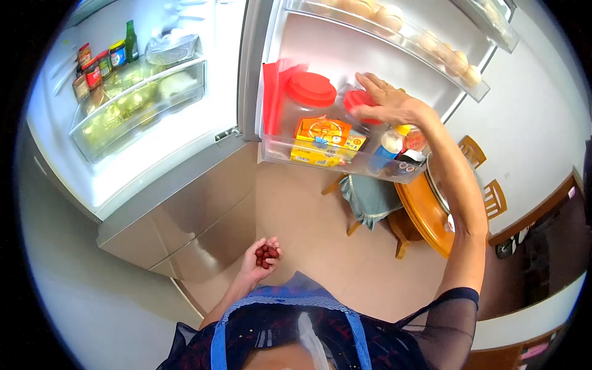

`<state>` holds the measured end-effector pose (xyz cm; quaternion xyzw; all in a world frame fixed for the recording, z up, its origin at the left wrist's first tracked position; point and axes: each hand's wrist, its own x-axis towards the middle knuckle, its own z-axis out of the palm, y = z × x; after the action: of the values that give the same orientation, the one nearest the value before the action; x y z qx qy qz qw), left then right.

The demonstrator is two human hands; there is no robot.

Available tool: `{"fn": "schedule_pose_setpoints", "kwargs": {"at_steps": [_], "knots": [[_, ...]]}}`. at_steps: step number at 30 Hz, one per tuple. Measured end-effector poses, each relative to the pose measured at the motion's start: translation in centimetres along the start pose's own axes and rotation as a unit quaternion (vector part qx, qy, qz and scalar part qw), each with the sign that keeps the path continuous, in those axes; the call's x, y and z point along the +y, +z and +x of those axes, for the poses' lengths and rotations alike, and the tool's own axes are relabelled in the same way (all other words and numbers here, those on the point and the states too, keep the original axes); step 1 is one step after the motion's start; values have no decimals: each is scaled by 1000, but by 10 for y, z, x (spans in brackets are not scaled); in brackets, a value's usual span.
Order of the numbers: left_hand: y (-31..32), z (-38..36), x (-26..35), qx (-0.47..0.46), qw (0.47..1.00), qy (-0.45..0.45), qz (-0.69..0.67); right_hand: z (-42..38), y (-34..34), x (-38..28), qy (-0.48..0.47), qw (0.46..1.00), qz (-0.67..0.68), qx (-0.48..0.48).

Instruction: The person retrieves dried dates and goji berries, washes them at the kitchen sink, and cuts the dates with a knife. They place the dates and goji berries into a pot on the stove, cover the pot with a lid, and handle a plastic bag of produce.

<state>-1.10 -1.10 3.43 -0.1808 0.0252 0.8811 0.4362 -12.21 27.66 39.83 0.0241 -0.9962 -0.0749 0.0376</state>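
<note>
Low in front of my body, my left hand is cupped around several dark red dates, its fingers curled about them. My right hand reaches up to the lower shelf of the open fridge door. Its fingers are stretched out and spread over a jar with a red lid, overlapping the lid's right side. Left of that jar stands a larger clear jar with a red lid. An orange and yellow box sits in front of them, and a bottle with a yellow cap is below my right hand.
Eggs line the door shelf above. Inside the lit fridge are small jars, a green bottle and a clear drawer of produce. A wooden table and a covered chair stand beyond the door.
</note>
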Motion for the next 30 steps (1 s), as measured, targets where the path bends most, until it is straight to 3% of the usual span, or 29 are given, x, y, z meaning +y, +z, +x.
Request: {"fn": "schedule_pose_setpoints", "kwargs": {"at_steps": [2, 3, 6, 8, 11, 13, 14, 16, 17, 18, 20, 22, 25, 26, 28, 30], "knots": [[-8, -5, 0, 6, 1000, 14, -18, 1, -9, 13, -199, 969, 97, -111], [-11, -6, 1, 5, 1000, 16, -18, 6, -4, 14, -266, 957, 79, -85], [-19, -6, 1, 3, 999, 8, -41, 9, 0, 16, -207, 978, 21, -10], [-20, -3, 2, 17, 999, 15, -25, 13, 23, -5, -57, 979, -130, 148], [-13, 2, -1, 19, 999, -15, -25, 12, 10, -35, 37, 983, -146, 101], [-16, 7, -2, 23, 999, -26, -9, 10, -9, -40, 89, 984, -147, -45], [-16, 12, 1, 20, 999, -28, 4, 6, -12, -33, 94, 984, -143, -44], [-19, 11, 0, 32, 999, -33, -3, -6, -12, -9, 18, 1000, -11, 10], [-20, 12, -1, 38, 999, -34, -10, -8, -5, 8, -72, 996, 50, 20], [-21, 12, -3, 42, 998, -34, -14, -6, -1, 16, -73, 996, 52, 15], [-22, 10, -5, 52, 997, -43, -20, -4, 8, 29, -171, 980, 102, 1], [-22, 18, -9, 60, 996, -62, -25, -4, 12, 31, -163, 974, 153, 26], [-19, 25, -14, 69, 993, -93, -32, -10, 17, 24, -157, 975, 70, 140], [-18, 25, -19, 71, 991, -106, -39, -13, 17, 19, -154, 976, 70, 137], [-19, 30, -21, 58, 993, -101, -5, -28, 9, 11, -59, 979, 103, 167], [-18, 35, -17, 41, 994, -100, 31, -52, 10, 29, -47, 904, 238, 352]]}}
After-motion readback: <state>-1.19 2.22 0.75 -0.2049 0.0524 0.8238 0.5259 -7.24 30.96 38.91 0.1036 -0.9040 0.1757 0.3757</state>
